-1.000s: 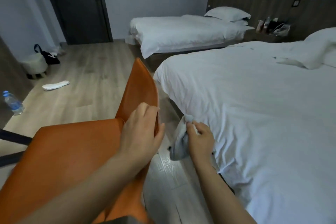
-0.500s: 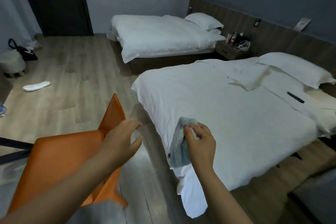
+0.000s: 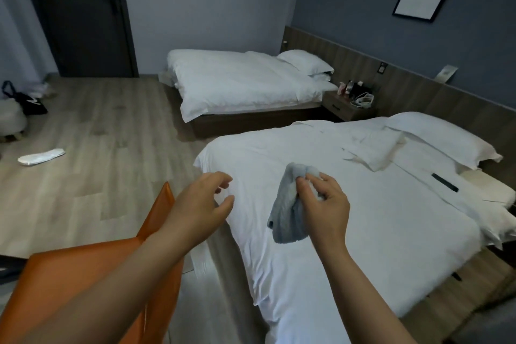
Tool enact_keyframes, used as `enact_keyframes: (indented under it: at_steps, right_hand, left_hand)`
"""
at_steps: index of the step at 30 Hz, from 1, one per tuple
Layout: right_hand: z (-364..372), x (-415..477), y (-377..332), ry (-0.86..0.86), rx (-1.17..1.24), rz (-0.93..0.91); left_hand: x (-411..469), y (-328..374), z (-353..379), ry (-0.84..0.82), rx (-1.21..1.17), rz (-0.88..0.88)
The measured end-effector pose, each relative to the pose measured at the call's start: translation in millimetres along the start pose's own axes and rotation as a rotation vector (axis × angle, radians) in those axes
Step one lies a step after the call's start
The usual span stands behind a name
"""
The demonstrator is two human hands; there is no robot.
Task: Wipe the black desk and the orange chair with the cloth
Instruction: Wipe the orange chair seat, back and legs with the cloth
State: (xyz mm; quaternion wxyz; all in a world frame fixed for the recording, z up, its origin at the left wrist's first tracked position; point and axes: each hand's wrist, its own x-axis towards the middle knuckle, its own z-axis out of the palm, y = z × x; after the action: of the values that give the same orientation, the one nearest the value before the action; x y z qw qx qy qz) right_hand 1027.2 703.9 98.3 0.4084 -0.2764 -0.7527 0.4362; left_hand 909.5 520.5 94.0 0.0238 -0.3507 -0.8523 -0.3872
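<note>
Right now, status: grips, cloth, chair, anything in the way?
Left grip open, empty, above the smooth orange chair. Right grip pinches the crumpled pale-blue cloth over the white-sheeted bed. Black desk out of view; nothing blocks the chair.

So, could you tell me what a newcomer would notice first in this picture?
First the centre: the right hand pinches a grey-blue cloth in front of the near white bed, and the left hand hovers open beside it. The orange chair stands out at lower left.

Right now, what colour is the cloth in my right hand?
Pale blue-grey, plain with no pattern; the cloth in the right hand shows best in the head view.
</note>
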Motion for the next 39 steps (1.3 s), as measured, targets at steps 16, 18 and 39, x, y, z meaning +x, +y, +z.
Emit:
enact_keyframes:
  at_steps: [16, 18, 39]
  right_hand:
    - [149.0, 150.1, 19.7, -0.213, 0.075, -0.118]
    - [165.7, 174.8, 21.9, -0.260, 0.112, -0.130]
    - [414.8, 302.9, -17.0, -0.708, 0.367, -0.315]
  left_hand:
    - [144.7, -76.5, -7.3, 0.112, 0.002, -0.187]
    - [165.4, -81.4, -3.3, 0.164, 0.003, -0.227]
    - [287.7, -213.2, -59.2, 0.463, 0.137, -0.555]
